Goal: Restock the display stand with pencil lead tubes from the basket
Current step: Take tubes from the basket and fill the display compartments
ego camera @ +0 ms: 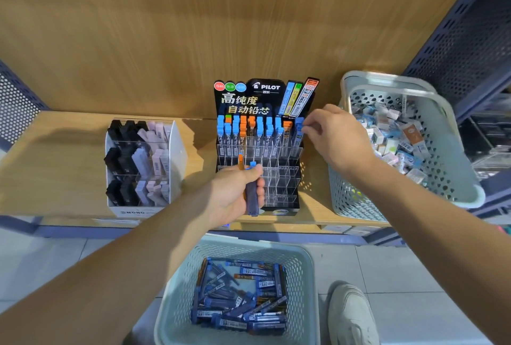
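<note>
Leftmost, a white organiser point(143, 167) is standing on the wooden shelf point(55, 167), holding rows of black, grey and pale pink cases. The person's left hand point(235, 192) is hovering in front of the lower tiers of the display stand point(260, 145), fingers curled closed around two pencil lead tubes point(250, 189): one with a blue cap and one with an orange cap, both pointing upward. The stand is sitting at the centre of the shelf; its upper rear rows are carrying upright tubes with blue and orange caps, while the clear front compartments are showing no tubes. The person's right hand point(331, 137) is reaching to the stand's upper right corner, thumb and forefinger pinching the blue cap of a blue-capped tube point(298, 134) that is standing in the rightmost slot. To the right, a pale basket of erasers point(392, 112) is resting on the shelf. Below, on the tiled floor, a second basket point(304, 267) is holding the loose stock of lead tubes point(243, 297), with a pale shoe point(351, 314) just beside it.
</note>
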